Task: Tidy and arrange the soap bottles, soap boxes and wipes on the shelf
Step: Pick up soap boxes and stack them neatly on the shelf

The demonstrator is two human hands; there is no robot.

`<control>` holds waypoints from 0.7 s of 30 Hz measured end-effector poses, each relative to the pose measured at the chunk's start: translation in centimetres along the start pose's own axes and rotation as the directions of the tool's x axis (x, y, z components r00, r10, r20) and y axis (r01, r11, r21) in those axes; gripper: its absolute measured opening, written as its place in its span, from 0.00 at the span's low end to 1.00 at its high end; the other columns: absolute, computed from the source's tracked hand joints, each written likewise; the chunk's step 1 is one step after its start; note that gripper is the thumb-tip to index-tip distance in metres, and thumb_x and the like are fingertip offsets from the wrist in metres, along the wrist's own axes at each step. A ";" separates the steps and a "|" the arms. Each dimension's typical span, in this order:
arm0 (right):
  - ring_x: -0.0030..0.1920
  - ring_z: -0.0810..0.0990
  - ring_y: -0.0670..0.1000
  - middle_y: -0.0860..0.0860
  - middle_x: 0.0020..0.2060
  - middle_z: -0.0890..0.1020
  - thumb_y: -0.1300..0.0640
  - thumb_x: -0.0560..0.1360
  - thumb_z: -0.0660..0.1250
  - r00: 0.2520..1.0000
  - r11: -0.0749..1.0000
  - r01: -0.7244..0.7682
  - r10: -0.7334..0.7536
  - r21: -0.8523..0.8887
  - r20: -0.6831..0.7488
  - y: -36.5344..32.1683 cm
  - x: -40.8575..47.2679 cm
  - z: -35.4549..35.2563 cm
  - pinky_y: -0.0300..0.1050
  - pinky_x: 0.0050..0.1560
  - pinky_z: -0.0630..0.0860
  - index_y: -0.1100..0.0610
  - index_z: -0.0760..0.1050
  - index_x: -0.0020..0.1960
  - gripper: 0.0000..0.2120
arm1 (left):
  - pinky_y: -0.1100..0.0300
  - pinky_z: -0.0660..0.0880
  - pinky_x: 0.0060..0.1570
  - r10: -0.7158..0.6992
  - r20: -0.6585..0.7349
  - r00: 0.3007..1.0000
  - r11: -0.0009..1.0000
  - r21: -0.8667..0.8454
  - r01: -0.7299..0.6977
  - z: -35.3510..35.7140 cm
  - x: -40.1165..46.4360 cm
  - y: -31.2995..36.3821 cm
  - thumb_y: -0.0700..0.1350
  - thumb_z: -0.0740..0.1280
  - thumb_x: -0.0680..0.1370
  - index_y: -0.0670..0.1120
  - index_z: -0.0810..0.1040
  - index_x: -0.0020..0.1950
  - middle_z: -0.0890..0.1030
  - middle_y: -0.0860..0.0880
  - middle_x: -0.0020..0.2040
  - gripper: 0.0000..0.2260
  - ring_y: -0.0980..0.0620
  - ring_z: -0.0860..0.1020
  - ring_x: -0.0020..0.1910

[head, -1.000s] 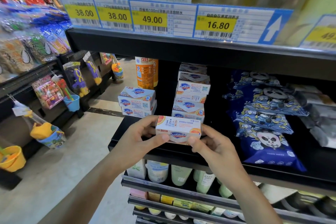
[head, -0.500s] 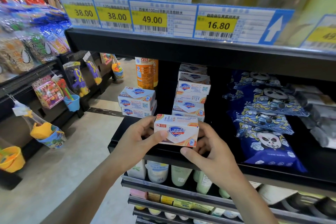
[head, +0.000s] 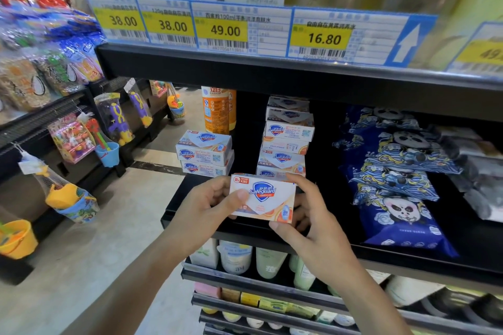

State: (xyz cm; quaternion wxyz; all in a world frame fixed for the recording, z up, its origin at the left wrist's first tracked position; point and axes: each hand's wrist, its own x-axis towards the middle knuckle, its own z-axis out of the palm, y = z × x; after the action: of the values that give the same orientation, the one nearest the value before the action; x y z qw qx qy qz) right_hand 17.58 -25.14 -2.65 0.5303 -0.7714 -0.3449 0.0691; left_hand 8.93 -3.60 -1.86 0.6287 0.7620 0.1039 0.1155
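— Holding what?
— A soap box (head: 262, 198) — gripped by both hands, left (head: 206, 207) and right (head: 313, 226).
— Where?
— Over the shelf (head: 174, 209) edge, in front of the soap stacks (head: 285, 141).

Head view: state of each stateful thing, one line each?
held soap box: closed, front face toward the camera, above the shelf edge
left hand: grips the box's left end
right hand: grips its right end
left soap stack: two boxes
right soap stack: tall, uneven
orange bottle: upright
panda wipes packs: overlapping row
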 end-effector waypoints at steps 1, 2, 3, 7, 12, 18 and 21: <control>0.40 0.78 0.46 0.42 0.49 0.82 0.59 0.76 0.76 1.000 1.000 -0.006 0.006 0.006 0.000 0.0 0.0 0.0 0.38 0.44 0.77 0.28 0.63 0.71 0.37 | 0.43 0.80 0.63 -0.005 -0.001 1.000 1.000 -0.009 0.005 0.0 0.0 0.0 0.53 0.69 0.78 0.47 0.81 0.66 0.88 0.50 0.57 0.18 0.50 0.85 0.59; 0.41 0.78 0.46 0.42 0.49 0.82 0.59 0.76 0.76 1.000 1.000 -0.013 0.013 0.013 0.002 0.0 -0.1 0.0 0.37 0.44 0.77 0.28 0.63 0.71 0.37 | 0.44 0.81 0.62 -0.008 -0.001 1.000 1.000 -0.016 0.008 0.0 0.0 0.1 0.54 0.69 0.78 0.47 0.81 0.66 0.88 0.50 0.57 0.19 0.50 0.85 0.59; 0.41 0.78 0.46 0.42 0.49 0.82 0.58 0.76 0.76 1.000 1.000 -0.020 0.020 0.018 0.005 0.0 -0.1 0.0 0.38 0.45 0.77 0.29 0.63 0.72 0.37 | 0.46 0.81 0.61 -0.009 -0.001 1.000 1.000 -0.019 0.009 0.1 0.0 0.1 0.54 0.69 0.78 0.47 0.81 0.66 0.88 0.50 0.57 0.19 0.50 0.85 0.58; 0.41 0.78 0.46 0.43 0.50 0.83 0.57 0.77 0.76 0.999 0.999 -0.043 0.043 0.026 0.014 0.0 0.0 0.0 0.40 0.45 0.78 0.32 0.64 0.74 0.35 | 0.57 0.80 0.51 -0.002 -0.002 1.000 1.000 -0.006 0.002 0.1 0.1 0.1 0.56 0.68 0.77 0.48 0.81 0.65 0.88 0.51 0.55 0.20 0.52 0.85 0.54; 0.42 0.78 0.46 0.43 0.49 0.83 0.56 0.77 0.76 0.998 0.998 -0.054 0.053 0.022 0.026 0.0 0.0 -0.1 0.40 0.46 0.77 0.33 0.64 0.74 0.35 | 0.62 0.79 0.47 -0.009 -0.001 1.000 1.000 -0.017 0.009 0.2 0.1 0.2 0.57 0.67 0.77 0.49 0.82 0.64 0.88 0.51 0.54 0.19 0.57 0.84 0.48; 0.42 0.78 0.46 0.43 0.49 0.85 0.54 0.77 0.75 0.997 0.997 -0.067 0.066 0.029 0.031 -0.2 0.1 -0.1 0.39 0.47 0.77 0.35 0.64 0.76 0.34 | 0.59 0.81 0.49 -0.010 -0.029 1.000 1.000 -0.019 0.009 0.4 0.1 0.1 0.59 0.67 0.76 0.50 0.80 0.66 0.88 0.51 0.53 0.21 0.53 0.85 0.50; 0.43 0.78 0.48 0.43 0.49 0.85 0.54 0.78 0.75 0.997 0.995 -0.075 0.073 0.061 0.035 -0.2 0.1 -0.2 0.40 0.47 0.77 0.37 0.65 0.76 0.33 | 0.58 0.80 0.51 0.014 -0.071 0.997 1.000 -0.008 -0.015 0.5 0.3 0.2 0.60 0.68 0.76 0.55 0.73 0.71 0.88 0.50 0.50 0.25 0.54 0.85 0.50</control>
State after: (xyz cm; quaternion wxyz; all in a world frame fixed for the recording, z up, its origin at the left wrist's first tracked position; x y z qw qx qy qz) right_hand 17.70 -25.16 -2.38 0.5452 -0.7657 -0.3224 0.1121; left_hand 9.36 -3.98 -1.74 0.6268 0.7556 0.1201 0.1471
